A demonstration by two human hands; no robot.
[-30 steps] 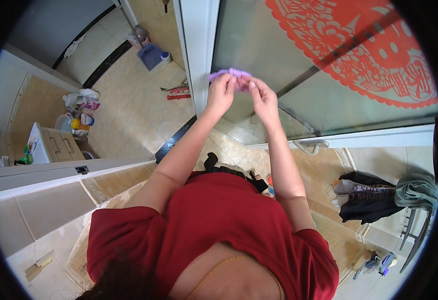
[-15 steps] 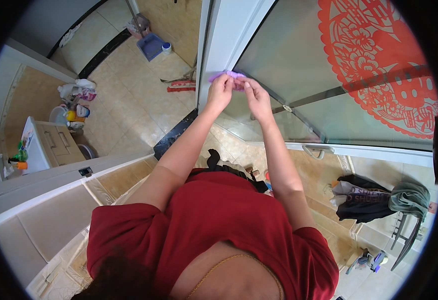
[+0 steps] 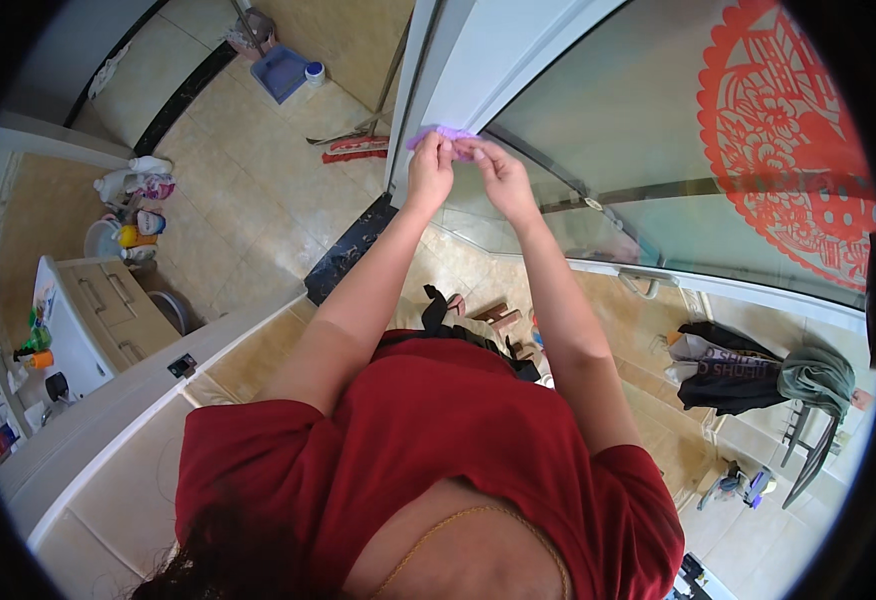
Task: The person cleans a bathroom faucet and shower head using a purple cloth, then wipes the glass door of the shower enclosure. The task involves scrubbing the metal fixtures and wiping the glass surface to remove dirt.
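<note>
Both my arms reach forward, away from my body, towards the white frame (image 3: 470, 85) of a glass door. A small light-purple cloth (image 3: 445, 133) is bunched between my fingertips, close to that frame. On its left side, my left hand (image 3: 430, 178) pinches it with bent fingers. From the right, my right hand (image 3: 500, 176) holds it between thumb and fingers. My two hands nearly touch. Part of the cloth is hidden behind my fingers, and I cannot tell whether it touches the frame.
The frosted glass door (image 3: 618, 130) bears a red paper cutout (image 3: 758, 150). A blue dustpan (image 3: 280, 72) and a red-headed mop (image 3: 356, 150) are on the far floor. Bottles (image 3: 138, 235) and a cabinet (image 3: 108, 310) stand left. Clothes (image 3: 723, 370) hang right, below a door handle (image 3: 643, 284).
My hands, still on the purple cloth, have shifted slightly up and left in view. The door and its red cutout appear farther right as the view turns.
</note>
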